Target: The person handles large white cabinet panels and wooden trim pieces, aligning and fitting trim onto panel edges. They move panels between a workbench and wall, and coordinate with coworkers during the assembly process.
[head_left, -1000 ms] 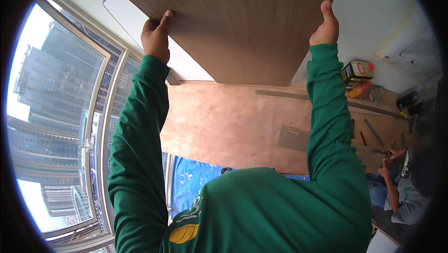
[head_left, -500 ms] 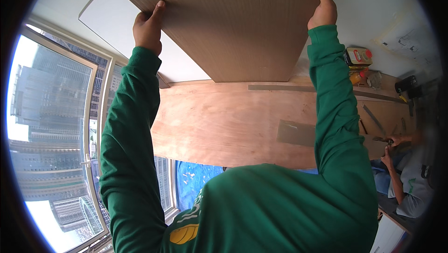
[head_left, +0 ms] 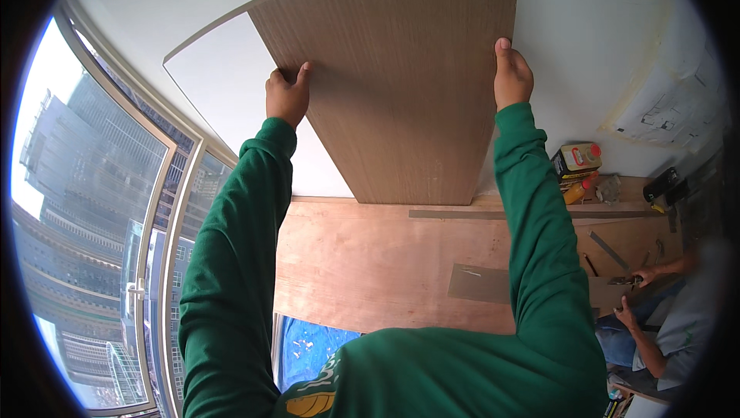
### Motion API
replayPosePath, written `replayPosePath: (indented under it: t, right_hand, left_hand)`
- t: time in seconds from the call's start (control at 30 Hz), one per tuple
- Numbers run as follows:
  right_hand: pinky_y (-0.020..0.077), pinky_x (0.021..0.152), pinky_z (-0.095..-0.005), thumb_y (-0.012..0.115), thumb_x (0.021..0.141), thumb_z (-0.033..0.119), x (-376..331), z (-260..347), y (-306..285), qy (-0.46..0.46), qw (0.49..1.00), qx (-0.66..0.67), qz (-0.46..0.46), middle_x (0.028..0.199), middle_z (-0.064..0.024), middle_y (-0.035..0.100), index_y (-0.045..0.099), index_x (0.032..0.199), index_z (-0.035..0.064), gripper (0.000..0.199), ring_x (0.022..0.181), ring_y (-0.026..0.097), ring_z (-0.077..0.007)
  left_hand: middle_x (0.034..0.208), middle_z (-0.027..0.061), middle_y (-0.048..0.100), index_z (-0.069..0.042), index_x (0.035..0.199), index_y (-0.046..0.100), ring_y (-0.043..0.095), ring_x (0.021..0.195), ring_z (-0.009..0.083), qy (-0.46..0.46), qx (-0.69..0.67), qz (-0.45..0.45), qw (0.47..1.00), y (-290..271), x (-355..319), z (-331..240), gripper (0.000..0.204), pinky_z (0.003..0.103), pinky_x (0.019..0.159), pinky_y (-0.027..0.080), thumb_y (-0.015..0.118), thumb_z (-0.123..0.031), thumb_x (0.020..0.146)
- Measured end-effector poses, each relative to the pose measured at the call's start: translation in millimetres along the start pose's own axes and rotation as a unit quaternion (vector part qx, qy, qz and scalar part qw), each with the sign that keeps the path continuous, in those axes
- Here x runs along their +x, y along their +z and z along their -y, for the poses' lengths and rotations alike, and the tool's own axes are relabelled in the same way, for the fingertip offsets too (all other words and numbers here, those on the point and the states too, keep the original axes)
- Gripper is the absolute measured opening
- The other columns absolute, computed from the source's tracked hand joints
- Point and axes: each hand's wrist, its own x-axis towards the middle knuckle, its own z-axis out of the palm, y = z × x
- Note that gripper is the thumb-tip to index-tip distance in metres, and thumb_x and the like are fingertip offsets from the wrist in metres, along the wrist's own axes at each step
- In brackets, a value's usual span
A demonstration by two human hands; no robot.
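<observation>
Both arms up, green sleeves in frame from the lower edge. Left hand (head_left: 287, 96) grips the left edge of the wood-grain panel (head_left: 401, 79), thumb on the face toward me, the rest of the fingers wrapped behind the edge where I cannot see them. Right hand (head_left: 512, 75) holds the right edge, thumb pointing up along the front face, the other fingers hidden behind. The panel is held raised in front of the white wall (head_left: 601, 40), tilted, its lower edge just above the plywood table (head_left: 370, 264); I cannot tell whether that edge touches the table. Behind its upper left corner a white board (head_left: 223, 79) sits against the wall, partly covered. My read: the panel is lifted and being offered up to the wall, but it is not seated; it looks skewed against the board behind, and both hands carry it. Aligning and fixing look to be left. On the table's far side: a yellow can (head_left: 576, 159), an orange bottle (head_left: 580, 189), a long strip (head_left: 524, 214), a flat offcut (head_left: 482, 283). At right a co-worker's hands (head_left: 636, 279) hold a small tool. Window (head_left: 92, 248) at left, towers outside.
</observation>
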Motion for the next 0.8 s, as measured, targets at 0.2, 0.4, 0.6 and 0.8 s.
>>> replayPosePath:
  t: [0.2, 0.4, 0.6, 0.8]
  right_hand:
    - [0.0505, 0.093, -0.0391, 0.045, 0.095, 0.075, 14.4, 13.3, -5.5, -0.012, 0.981, -0.189, 0.036, 0.103, -0.0155, 0.074, 0.075, 0.109, 0.0029, 0.079, 0.101, 0.068, -0.0323]
    - [0.05, 0.093, -0.0376, 0.046, 0.096, 0.074, 24.7, 12.5, -12.6, -0.017, 0.974, -0.215, 0.072, 0.103, -0.0167, 0.073, 0.074, 0.111, 0.0018, 0.079, 0.101, 0.067, -0.0323]
    - [0.0501, 0.092, -0.037, 0.052, 0.096, 0.07, 25.2, 1.5, -11.7, 0.018, 0.988, -0.143, 0.049, 0.099, -0.0159, 0.073, 0.074, 0.11, 0.0017, 0.073, 0.098, 0.068, -0.0269]
    - [0.0503, 0.089, -0.0354, 0.054, 0.094, 0.071, 35.2, 0.9, -24.6, 0.002, 0.989, -0.146, 0.037, 0.094, -0.0128, 0.073, 0.075, 0.101, 0.0017, 0.073, 0.094, 0.067, -0.0254]
  left_hand:
    - [0.138, 0.0302, 0.053, 0.012, 0.139, 0.048, 0.057, 0.128, 0.0426, -0.051, 0.115, 0.054, 0.991, -1.2, 11.6, -15.1, 0.081, 0.044, 0.109, 0.047, 0.062, -0.055, 0.095]
    - [0.118, 0.0339, 0.066, 0.019, 0.127, 0.055, 0.066, 0.114, 0.0416, -0.041, 0.114, 0.043, 0.992, -5.3, 14.3, -24.9, 0.08, 0.042, 0.098, 0.053, 0.065, -0.054, 0.094]
    - [0.122, 0.0312, 0.064, 0.014, 0.128, 0.057, 0.065, 0.115, 0.0418, -0.074, 0.067, 0.088, 0.991, -16.2, 15.0, -27.5, 0.076, 0.043, 0.1, 0.053, 0.063, -0.053, 0.094]
    - [0.113, 0.0324, 0.069, 0.017, 0.123, 0.06, 0.069, 0.108, 0.0415, -0.031, 0.062, 0.108, 0.992, -12.6, 15.8, -36.0, 0.074, 0.043, 0.095, 0.054, 0.065, -0.051, 0.093]
